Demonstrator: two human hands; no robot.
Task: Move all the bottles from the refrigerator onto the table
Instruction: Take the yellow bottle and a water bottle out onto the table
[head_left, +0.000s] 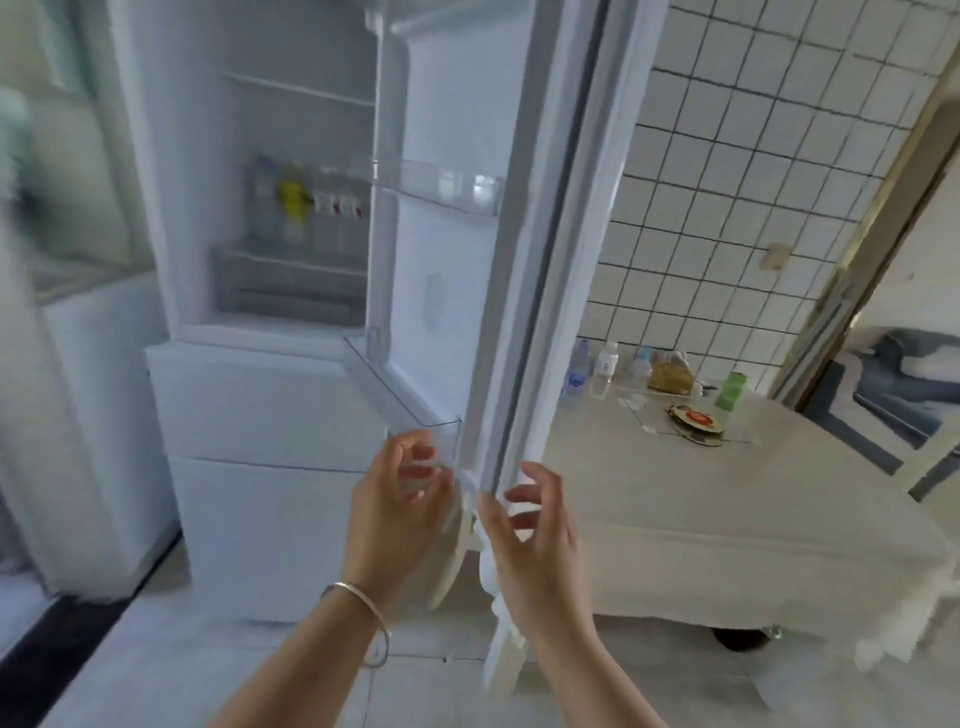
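Both hands are empty, fingers loosely spread: the left hand (402, 488) and right hand (530, 525) flank the open fridge door (524, 260) edge. Up beyond the left hand, blurred bottles (306, 205) stand on a fridge shelf. More bottles (592, 369) stand on the table (727, 509) beyond the right hand.

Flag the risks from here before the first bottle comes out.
1. The open fridge door stands between the shelf bottles and the table, so each carry may clip its edge.
2. The bottles stand packed together; pulling one could topple its neighbours.
3. Both hands are empty beside the door edge.
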